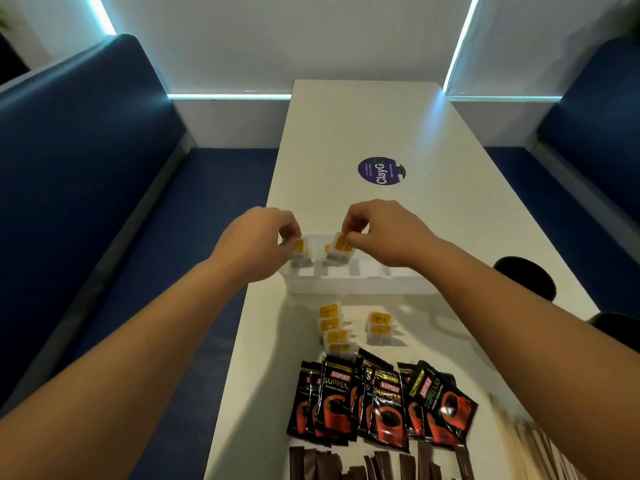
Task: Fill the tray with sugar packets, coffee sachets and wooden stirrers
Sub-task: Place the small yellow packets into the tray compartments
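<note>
A white divided tray [360, 284] stands across the white table. My left hand [263, 237] pinches a small white packet with a yellow label [299, 245] over the tray's leftmost compartment. My right hand [377, 226] pinches a similar yellow-labelled packet [341, 247] over the second compartment. More of these packets lie loose in two small piles [334, 329] [379, 327] just in front of the tray. Several black Kopiko coffee sachets [381, 403] are fanned out nearer to me. Pale wooden stirrers [540, 448] lie at the bottom right, blurred.
Dark brown stick sachets [363, 465] line the bottom edge. A round purple sticker [381, 170] sits on the table beyond the tray. Blue bench seats [104, 168] flank the table on both sides. Two dark round objects [524, 282] sit at the table's right edge.
</note>
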The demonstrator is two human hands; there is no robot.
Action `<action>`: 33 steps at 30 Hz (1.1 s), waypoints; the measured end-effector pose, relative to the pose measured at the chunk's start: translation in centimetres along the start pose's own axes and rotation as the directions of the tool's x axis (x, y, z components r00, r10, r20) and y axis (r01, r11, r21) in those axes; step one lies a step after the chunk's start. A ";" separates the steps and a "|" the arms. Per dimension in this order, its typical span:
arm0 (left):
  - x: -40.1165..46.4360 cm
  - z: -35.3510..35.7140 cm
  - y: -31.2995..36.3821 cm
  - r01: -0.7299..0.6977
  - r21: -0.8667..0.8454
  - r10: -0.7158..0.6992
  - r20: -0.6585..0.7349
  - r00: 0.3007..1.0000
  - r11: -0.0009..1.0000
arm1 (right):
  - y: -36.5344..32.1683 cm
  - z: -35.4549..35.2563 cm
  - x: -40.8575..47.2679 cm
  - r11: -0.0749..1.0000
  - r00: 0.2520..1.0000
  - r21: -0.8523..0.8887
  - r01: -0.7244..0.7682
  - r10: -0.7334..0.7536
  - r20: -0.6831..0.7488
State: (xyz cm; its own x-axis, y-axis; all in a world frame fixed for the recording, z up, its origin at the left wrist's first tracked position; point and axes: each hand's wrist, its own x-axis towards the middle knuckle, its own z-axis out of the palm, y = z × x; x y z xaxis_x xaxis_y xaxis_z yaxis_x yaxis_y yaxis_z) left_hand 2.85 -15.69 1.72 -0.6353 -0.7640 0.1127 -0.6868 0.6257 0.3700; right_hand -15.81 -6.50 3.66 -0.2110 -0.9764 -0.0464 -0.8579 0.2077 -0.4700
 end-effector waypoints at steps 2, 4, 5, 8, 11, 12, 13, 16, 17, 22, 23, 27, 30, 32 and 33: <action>0.1 1.0 -0.4 0.004 0.014 -0.005 0.031 0.999 1.000 | 0.2 1.1 0.8 1.000 0.999 -0.018 -0.010 0.010 0.035; 0.4 1.9 -0.7 0.032 0.012 -0.033 0.059 0.998 0.999 | 0.3 2.2 1.4 0.999 0.998 -0.024 -0.028 0.029 0.056; 0.6 2.5 -0.9 0.048 0.010 -0.049 0.073 0.996 0.999 | 0.5 2.8 1.7 0.999 0.997 -0.029 -0.038 0.040 0.063; 1.1 3.8 -1.3 0.070 0.022 -0.071 0.103 0.992 0.997 | 0.9 4.3 2.6 0.996 0.994 -0.037 -0.076 0.078 0.073; 1.4 4.5 -1.7 0.038 0.123 -0.050 0.097 0.994 0.992 | 1.3 5.3 3.2 0.993 0.993 -0.067 -0.093 0.097 0.064; 1.5 4.6 -1.7 0.015 0.171 -0.030 0.087 0.996 0.985 | 1.4 5.5 3.3 0.992 0.993 -0.086 -0.092 0.098 0.062; 1.6 4.7 -1.8 -0.009 0.205 -0.007 0.074 0.997 0.979 | 1.5 5.8 3.3 0.990 0.994 -0.106 -0.088 0.095 0.060; 2.2 4.8 -1.9 -0.041 0.242 0.035 0.031 0.999 0.969 | 1.8 6.3 3.5 0.988 0.997 -0.140 -0.070 0.075 0.035; 2.5 4.8 -1.9 -0.049 0.251 0.045 0.019 0.999 0.967 | 1.8 6.3 3.6 0.988 0.998 -0.144 -0.060 0.063 0.018; 3.2 4.7 -2.1 -0.055 0.259 0.062 -0.022 0.998 0.964 | 1.8 6.0 3.9 0.987 0.997 -0.156 -0.029 0.018 -0.069; 3.2 4.8 -2.1 -0.053 0.260 0.061 -0.022 0.998 0.964 | 1.8 6.0 3.9 0.987 0.997 -0.159 -0.025 0.014 -0.072; 2.7 5.4 -2.2 -0.050 0.258 0.060 -0.030 0.998 0.965 | 2.2 6.5 3.4 0.987 0.997 -0.157 -0.024 0.013 -0.071; 2.5 5.5 -2.1 -0.057 0.267 0.069 -0.035 0.997 0.962 | 2.3 6.6 3.3 0.988 0.994 -0.155 -0.016 -0.001 -0.106; 2.5 5.4 -2.1 -0.059 0.269 0.074 -0.047 0.996 0.961 | 2.3 6.6 3.2 0.987 0.992 -0.160 -0.016 -0.005 -0.126; 2.5 5.3 -2.0 -0.054 0.266 0.071 -0.053 0.996 0.962 | 2.3 6.6 3.2 0.986 0.991 -0.163 -0.016 -0.007 -0.136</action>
State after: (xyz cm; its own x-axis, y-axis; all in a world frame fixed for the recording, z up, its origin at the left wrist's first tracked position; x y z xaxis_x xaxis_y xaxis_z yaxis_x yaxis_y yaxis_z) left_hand 0.82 -18.02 -3.63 -0.6627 -0.7250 0.1876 -0.7205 0.6856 0.1043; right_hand -15.35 -9.55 -3.34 -0.2669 -0.9607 0.0766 -0.9194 0.2299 -0.3191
